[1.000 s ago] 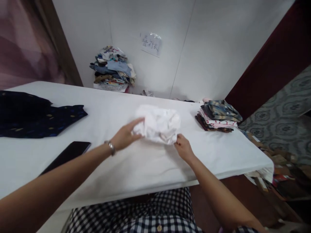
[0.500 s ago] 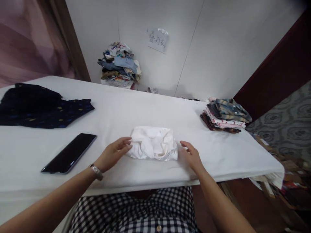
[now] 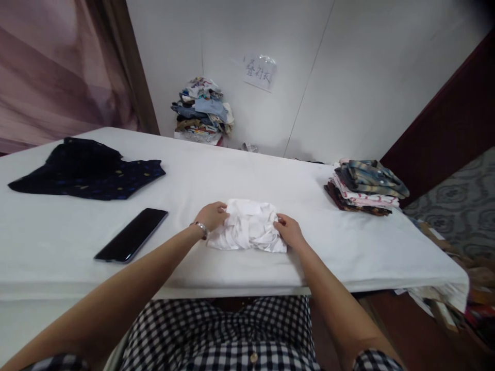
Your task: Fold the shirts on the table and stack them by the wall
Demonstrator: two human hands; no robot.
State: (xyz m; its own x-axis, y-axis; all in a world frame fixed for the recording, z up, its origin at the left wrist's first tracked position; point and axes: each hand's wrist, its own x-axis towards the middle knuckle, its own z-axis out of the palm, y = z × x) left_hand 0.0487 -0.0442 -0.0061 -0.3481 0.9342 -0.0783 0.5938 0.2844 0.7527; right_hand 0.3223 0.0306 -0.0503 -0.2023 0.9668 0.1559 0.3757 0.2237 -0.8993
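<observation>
A white shirt (image 3: 247, 226), gathered into a small wrinkled rectangular bundle, lies near the front edge of the cloth-covered table (image 3: 216, 175). My left hand (image 3: 213, 215), with a metal bracelet at the wrist, pinches the shirt's upper left edge. Opposite it, my right hand (image 3: 290, 230) has thumb and fingers closed on the right edge. The fabric between the hands is creased, and its lower side rests on the table.
To the left lie a black phone (image 3: 133, 234) and a dark patterned garment (image 3: 88, 172). Folded clothes (image 3: 365, 188) are stacked at the right end. Behind the table rises a heap of clothes (image 3: 203, 111), with a handwritten sign (image 3: 260, 73) on the wall.
Both hands have come inward and taken hold of the white shirt's sides; before, the right hand was apart from it. The view has shifted slightly, and the shirt's folds look more bunched.
</observation>
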